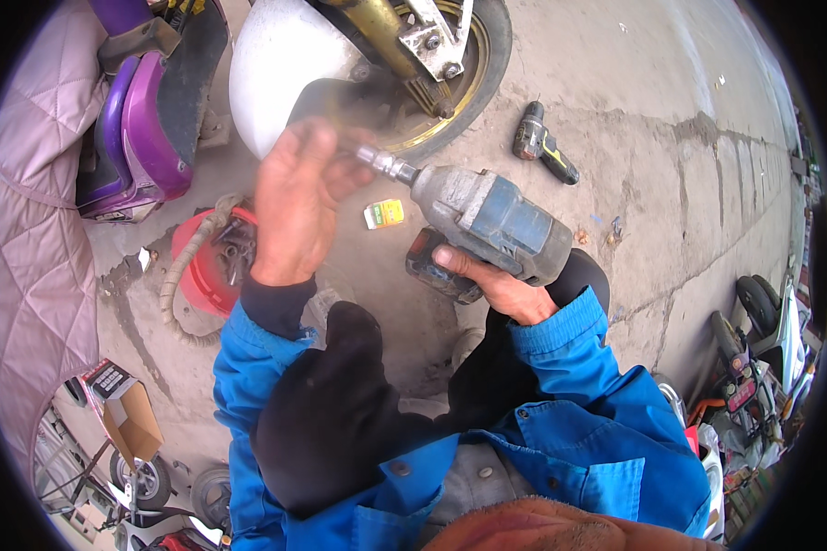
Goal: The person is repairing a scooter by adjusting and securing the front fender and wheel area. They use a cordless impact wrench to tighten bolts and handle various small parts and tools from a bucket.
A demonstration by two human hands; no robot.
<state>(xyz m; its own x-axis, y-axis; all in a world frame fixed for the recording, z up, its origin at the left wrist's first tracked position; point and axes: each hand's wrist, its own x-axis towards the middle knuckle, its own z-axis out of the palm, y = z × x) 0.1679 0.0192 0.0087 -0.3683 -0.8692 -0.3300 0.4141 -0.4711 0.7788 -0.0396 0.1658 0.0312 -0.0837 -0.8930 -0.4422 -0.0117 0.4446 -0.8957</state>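
My right hand (510,289) grips a blue and grey impact wrench (492,230), which points up-left and has a silver socket (386,163) on its nose. My left hand (294,207) is raised by the socket's end; its fingertips are blurred, so I cannot tell whether they touch or hold it. Above both hands is a wheel (478,96) with a yellow rim, a gold fork (386,50) and a white mudguard (276,78). A small yellow and green box (383,214) lies on the ground between my hands and the wheel.
A cordless drill (547,147) lies on the concrete (652,110) to the right. A red bucket (198,285) with metal pieces, a hose (179,317), purple bodywork (152,138), a quilted pink cover (37,230) and a cardboard box (129,418) are left. Scooters (753,367) line the right edge.
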